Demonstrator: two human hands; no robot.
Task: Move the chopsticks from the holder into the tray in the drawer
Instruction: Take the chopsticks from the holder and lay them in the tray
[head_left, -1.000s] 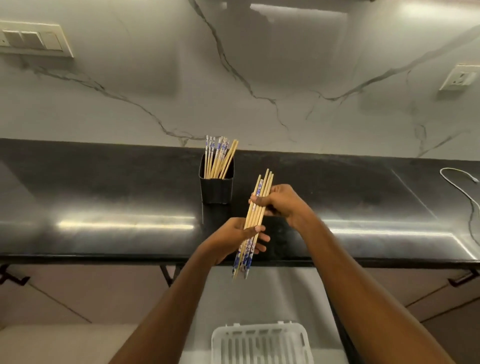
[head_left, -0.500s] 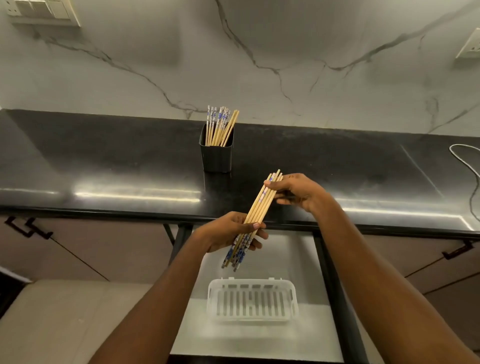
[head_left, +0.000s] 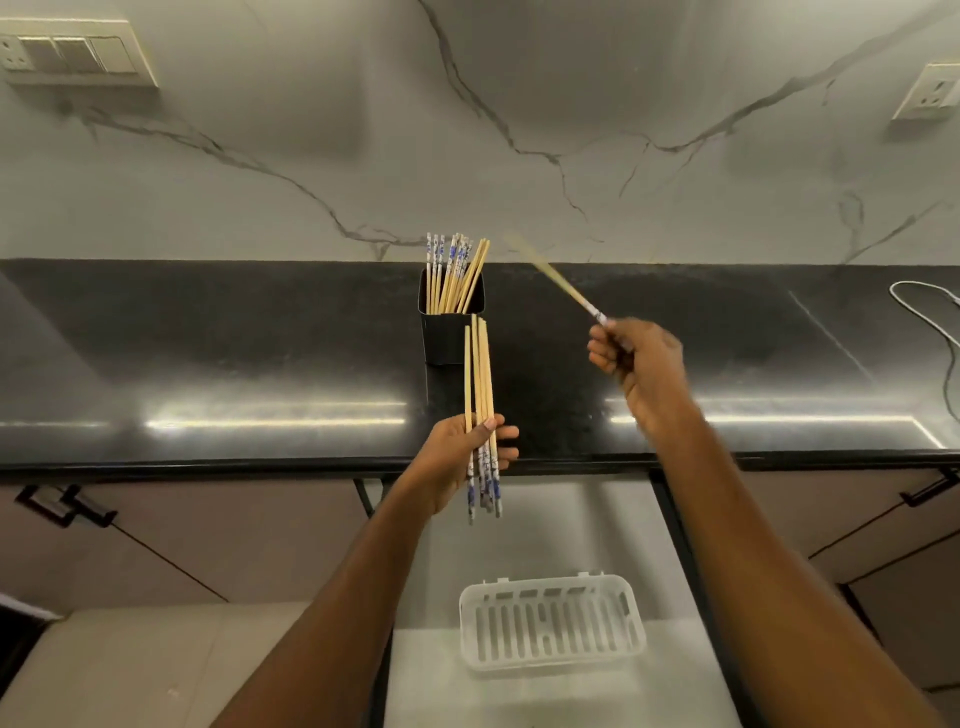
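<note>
Worktop (head_left: 208, 364), holder (head_left: 451, 332) near its back edge still part-full; tray (head_left: 551, 621) in open drawer below is being left empty; bundle (head_left: 480, 395) is being clenched by left hand (head_left: 460, 460), one chopstick (head_left: 558, 283) just split off, being gripped by right hand (head_left: 636, 358), likely for reorienting.

You face a grey-veined marble wall (head_left: 519, 130) with a switch panel (head_left: 72, 54) upper left and a socket (head_left: 927, 93) upper right, above a glossy black counter (head_left: 208, 364) streaked with light reflections, brownish cabinet doors (head_left: 208, 535) beneath.
</note>
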